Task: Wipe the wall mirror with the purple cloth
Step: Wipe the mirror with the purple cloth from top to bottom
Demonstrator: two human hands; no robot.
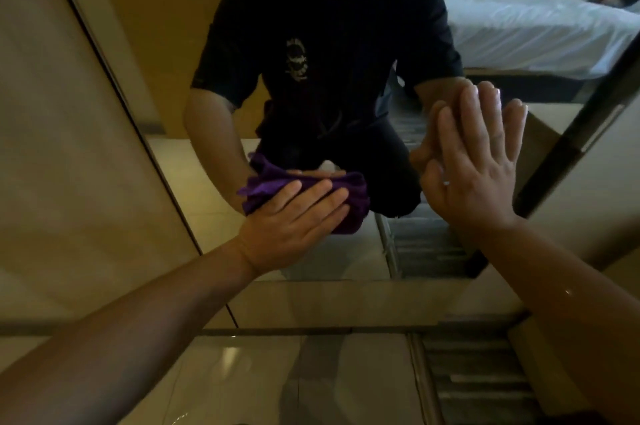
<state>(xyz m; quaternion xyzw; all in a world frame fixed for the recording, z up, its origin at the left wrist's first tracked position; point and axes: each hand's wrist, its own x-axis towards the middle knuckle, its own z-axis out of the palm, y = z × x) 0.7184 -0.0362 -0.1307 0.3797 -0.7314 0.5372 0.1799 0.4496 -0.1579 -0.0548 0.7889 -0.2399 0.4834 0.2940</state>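
The wall mirror (194, 154) fills the middle of the head view, its lower edge just above the floor. A bunched purple cloth (351, 203) is pressed flat against the glass low down, under my left hand (294, 223), whose fingers lie spread over it. To the right, my right hand (474, 161) rests flat on the glass with fingers together and holds nothing. Both hands meet their own reflections. The mirror shows a person in a dark T-shirt kneeling.
A beige wall panel (69, 147) borders the mirror on the left, and a dark frame strip (568, 147) runs along the right. Glossy floor tiles (242, 372) and a striped mat (478, 383) lie below. A white bed (536, 26) is reflected at top right.
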